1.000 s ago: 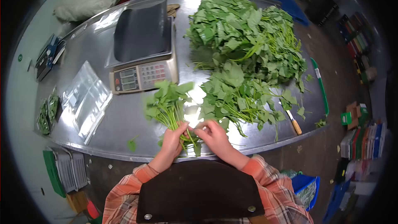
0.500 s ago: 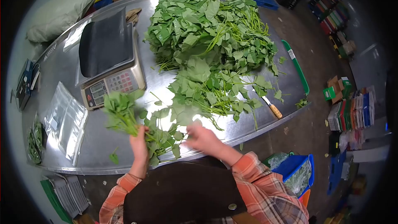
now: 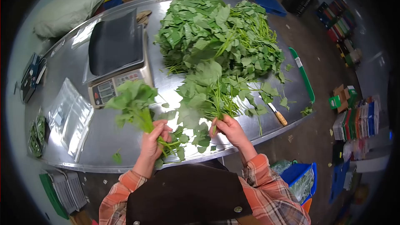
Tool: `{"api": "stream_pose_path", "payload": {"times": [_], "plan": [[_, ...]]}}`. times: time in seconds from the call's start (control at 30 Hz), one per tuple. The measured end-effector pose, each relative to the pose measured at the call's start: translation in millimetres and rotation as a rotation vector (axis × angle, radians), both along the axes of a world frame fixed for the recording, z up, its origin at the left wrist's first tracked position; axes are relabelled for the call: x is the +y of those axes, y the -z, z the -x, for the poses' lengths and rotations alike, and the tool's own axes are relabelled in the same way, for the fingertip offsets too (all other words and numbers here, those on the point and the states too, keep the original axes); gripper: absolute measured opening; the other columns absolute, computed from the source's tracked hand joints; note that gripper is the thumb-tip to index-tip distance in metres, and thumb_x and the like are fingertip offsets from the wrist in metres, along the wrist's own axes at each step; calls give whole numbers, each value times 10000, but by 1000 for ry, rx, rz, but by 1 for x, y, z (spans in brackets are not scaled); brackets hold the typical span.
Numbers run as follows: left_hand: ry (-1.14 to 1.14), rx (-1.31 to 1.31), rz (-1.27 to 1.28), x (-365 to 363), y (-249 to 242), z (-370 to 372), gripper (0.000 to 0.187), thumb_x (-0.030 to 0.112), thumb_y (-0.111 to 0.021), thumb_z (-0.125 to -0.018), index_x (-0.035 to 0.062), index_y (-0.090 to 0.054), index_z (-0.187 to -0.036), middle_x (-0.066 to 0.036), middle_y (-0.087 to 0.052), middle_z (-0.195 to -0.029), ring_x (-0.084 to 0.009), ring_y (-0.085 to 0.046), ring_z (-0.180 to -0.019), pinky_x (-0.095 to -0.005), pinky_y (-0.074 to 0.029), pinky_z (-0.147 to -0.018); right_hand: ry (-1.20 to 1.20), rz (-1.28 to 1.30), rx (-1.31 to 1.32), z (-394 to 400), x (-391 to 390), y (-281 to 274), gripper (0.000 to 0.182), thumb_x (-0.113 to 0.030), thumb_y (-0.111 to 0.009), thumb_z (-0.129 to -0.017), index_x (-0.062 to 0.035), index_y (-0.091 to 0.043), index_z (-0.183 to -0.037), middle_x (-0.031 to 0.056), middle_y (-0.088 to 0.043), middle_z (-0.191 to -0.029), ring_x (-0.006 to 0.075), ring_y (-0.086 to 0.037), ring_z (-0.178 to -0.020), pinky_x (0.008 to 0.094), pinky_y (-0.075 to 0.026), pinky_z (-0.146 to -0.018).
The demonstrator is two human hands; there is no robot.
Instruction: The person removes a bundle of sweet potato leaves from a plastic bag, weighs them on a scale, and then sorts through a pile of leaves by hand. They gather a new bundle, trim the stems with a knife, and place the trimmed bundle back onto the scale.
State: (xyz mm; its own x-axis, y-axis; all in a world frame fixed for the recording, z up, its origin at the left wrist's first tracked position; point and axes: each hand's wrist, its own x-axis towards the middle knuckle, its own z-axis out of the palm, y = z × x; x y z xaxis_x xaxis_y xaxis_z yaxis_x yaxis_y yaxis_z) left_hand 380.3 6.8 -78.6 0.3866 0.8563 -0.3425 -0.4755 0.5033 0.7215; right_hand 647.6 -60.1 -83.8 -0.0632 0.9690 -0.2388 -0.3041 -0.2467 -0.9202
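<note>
My left hand (image 3: 154, 141) is closed round the stems of a bunch of leafy greens (image 3: 135, 102), its leaves pointing away from me in front of the scale. Fingers of my right hand (image 3: 229, 129) pinch the stem ends of some leafy stems (image 3: 217, 104) at the near side of the pile. A large heap of leafy greens (image 3: 216, 33) covers the back middle of the metal table (image 3: 125, 146). Loose leaves lie between my hands. To the right of the pile rests a knife (image 3: 278, 114) with a wooden handle.
At left stands a digital scale (image 3: 118, 54) with a dark tray. Clear plastic bags (image 3: 71, 116) and bagged greens (image 3: 37, 133) lie near the left edge. A green strip (image 3: 303, 75) runs along the right edge. A blue bin (image 3: 302, 179) stands on the floor at right.
My right hand has moved right and forward and now pinches stems at the pile. My left hand, still holding the bunch, has shifted slightly right. The whole view has shifted a little.
</note>
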Motion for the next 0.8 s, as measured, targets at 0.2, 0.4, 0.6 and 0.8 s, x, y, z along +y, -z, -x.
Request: {"api": "stream_pose_path", "payload": {"times": [0.2,0.4,0.6,0.8], "plan": [[114,33,74,-9,10,-28,312,195,-602,-880,-33,-543,-1085,-143,-626,-939,-124,-500,-647,-290,-439,-586,-359,132,742,52,-3,8,268,-269,-465,-951,-16,-552,-941,61,-508,-674,180,-498,-620,317,-430,-612],[50,-6,98,-18,-10,-34,265,110,-620,-859,-73,-575,-1045,-59,-558,-722,-127,-520,-642,-267,-439,-608,-196,351,572,79,1,15,274,-241,-499,-925,23,-570,-906,94,-577,-703,192,-550,-591,325,-473,-579],[53,98,153,-24,13,-22,153,109,-630,-853,-13,-580,-931,-45,-544,-674,-136,-520,-617,-265,-434,-584,-8,177,-80,93,10,25,222,-245,-574,-909,-26,-589,-946,22,-610,-804,80,-551,-723,199,-426,-658],[-54,12,166,-21,17,-24,127,121,-633,-853,30,-549,-823,-47,-547,-661,-140,-526,-595,-264,-437,-571,237,126,319,102,14,18,264,-271,-540,-930,-34,-532,-1047,54,-570,-950,115,-515,-837,294,-427,-818]]}}
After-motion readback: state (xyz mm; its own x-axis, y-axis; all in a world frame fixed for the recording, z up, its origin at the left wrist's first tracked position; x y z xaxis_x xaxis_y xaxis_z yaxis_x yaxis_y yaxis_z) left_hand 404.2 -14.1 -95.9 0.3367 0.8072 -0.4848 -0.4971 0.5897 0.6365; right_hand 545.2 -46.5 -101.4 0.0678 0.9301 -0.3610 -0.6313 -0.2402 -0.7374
